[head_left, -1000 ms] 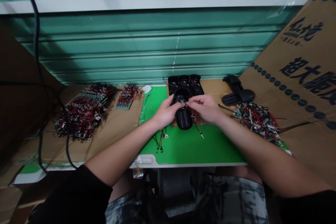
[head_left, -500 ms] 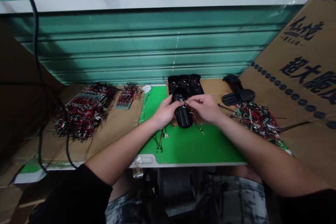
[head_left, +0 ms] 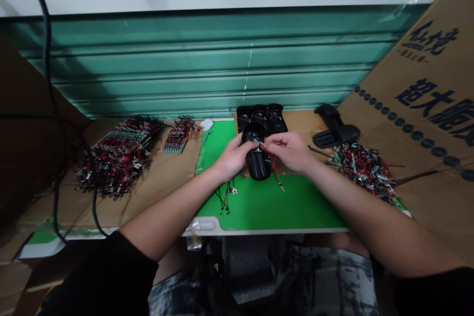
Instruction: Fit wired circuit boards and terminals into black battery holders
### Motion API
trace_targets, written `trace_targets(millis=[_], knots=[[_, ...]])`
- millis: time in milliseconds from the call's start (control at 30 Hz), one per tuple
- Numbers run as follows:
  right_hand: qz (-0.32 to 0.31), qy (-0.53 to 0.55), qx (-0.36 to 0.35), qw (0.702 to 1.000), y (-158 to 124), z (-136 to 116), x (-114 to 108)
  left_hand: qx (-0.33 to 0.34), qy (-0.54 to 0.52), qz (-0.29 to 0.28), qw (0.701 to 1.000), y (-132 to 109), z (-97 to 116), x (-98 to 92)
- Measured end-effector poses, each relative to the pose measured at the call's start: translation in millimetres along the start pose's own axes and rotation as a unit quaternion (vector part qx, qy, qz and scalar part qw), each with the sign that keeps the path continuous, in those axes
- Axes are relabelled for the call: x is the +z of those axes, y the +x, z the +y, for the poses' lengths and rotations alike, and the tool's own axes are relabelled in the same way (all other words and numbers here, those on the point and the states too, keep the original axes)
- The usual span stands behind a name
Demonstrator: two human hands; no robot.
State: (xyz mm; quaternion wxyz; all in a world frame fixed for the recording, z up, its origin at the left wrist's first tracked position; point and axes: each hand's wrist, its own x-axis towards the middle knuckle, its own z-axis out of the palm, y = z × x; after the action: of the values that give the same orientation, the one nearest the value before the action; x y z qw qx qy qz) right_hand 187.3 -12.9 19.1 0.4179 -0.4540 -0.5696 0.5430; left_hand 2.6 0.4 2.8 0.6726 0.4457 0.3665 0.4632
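My left hand (head_left: 233,158) grips a black plastic housing (head_left: 257,165), which has a rounded top and a ribbed lower half. My right hand (head_left: 291,152) pinches thin red and black wires (head_left: 273,165) at the housing's top. The wires hang down past the housing, ending in a bare tip over the green mat (head_left: 281,205). Part of the housing is hidden behind my fingers. A few loose wired pieces (head_left: 226,197) lie on the mat below my left wrist.
Several black housings (head_left: 260,118) sit in a row behind my hands. Heaps of small wired circuit boards lie left (head_left: 118,158) and right (head_left: 365,170). A strip of boards (head_left: 180,134) and black plastic parts (head_left: 335,128) rest on cardboard. A green roller shutter (head_left: 207,59) rises behind.
My hands stay on the housing and wires with only small shifts. The hanging wires have swung slightly, and the whole view has tilted a little.
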Motion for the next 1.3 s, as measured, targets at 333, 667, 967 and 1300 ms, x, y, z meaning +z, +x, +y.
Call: trace_targets(millis=[333,667,967,1300], knots=[[-0.019,-0.166,-0.224,0.960,-11.8,-10.5,-12.3,-0.081,-0.102,0.036,0.991,5.3,15.5,-6.2],[0.073,-0.108,-0.267,0.955,-19.2,-22.6,-6.6,-0.054,-0.065,0.035,0.996,1.0,14.8,-6.2],[0.092,-0.037,-0.171,0.980,-10.7,-22.6,-8.4,-0.024,0.042,-0.058,0.997,-5.9,6.6,0.0],[0.058,-0.064,-0.171,0.981,-7.2,-15.2,-8.2,-0.058,0.024,-0.110,0.992,-10.3,3.5,4.2]])
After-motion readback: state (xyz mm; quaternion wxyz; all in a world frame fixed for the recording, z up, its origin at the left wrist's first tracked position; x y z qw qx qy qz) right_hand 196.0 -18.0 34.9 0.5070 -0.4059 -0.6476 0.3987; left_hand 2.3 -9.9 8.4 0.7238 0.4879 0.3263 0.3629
